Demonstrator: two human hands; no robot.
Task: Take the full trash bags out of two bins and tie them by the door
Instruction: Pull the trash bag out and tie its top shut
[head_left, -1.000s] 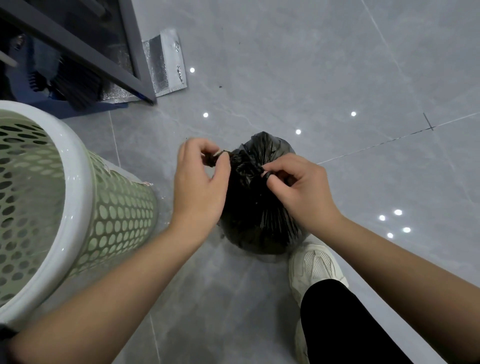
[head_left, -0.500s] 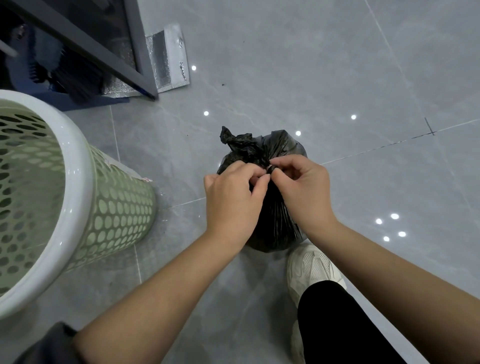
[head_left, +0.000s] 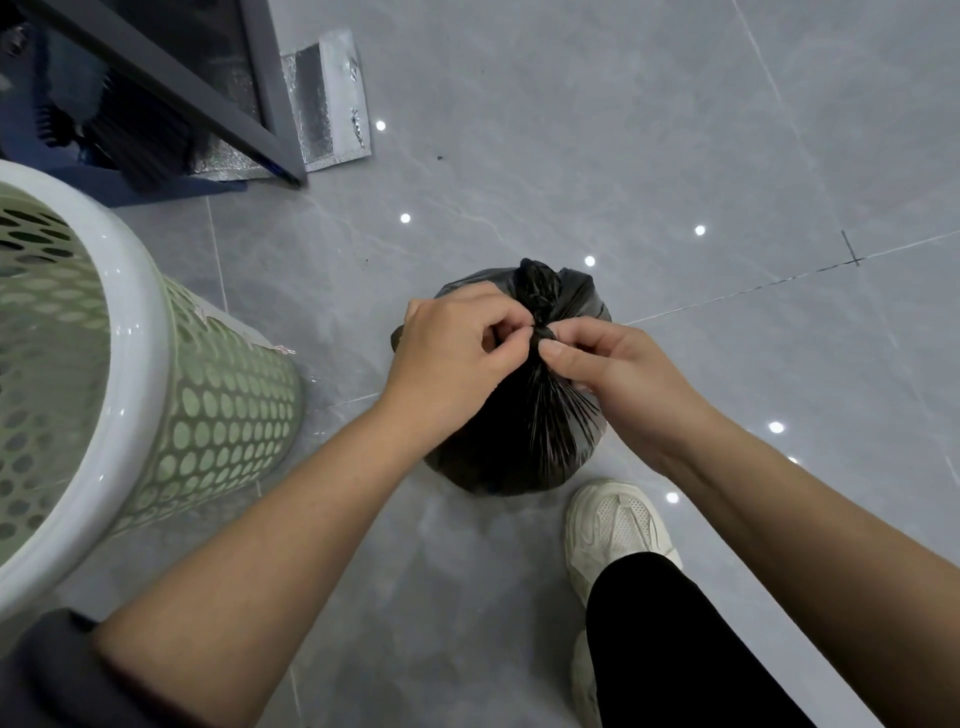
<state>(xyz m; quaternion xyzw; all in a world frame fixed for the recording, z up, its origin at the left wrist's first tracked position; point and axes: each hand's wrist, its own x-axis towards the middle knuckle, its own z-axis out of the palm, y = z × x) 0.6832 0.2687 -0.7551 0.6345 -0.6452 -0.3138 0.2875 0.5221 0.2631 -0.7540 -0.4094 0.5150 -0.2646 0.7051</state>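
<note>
Two hands (head_left: 452, 353) (head_left: 618, 374) pinch one bag (head_left: 530, 431); one bin (head_left: 156, 395).

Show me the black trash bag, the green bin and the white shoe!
black trash bag (head_left: 524, 447): head view, lower bulging side.
green bin (head_left: 223, 415): head view, holey outer wall.
white shoe (head_left: 613, 525): head view, toe top.

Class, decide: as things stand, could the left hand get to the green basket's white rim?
Probably yes: nothing stands between the left hand and the green basket beside it, though it must first release the black bag.
</note>
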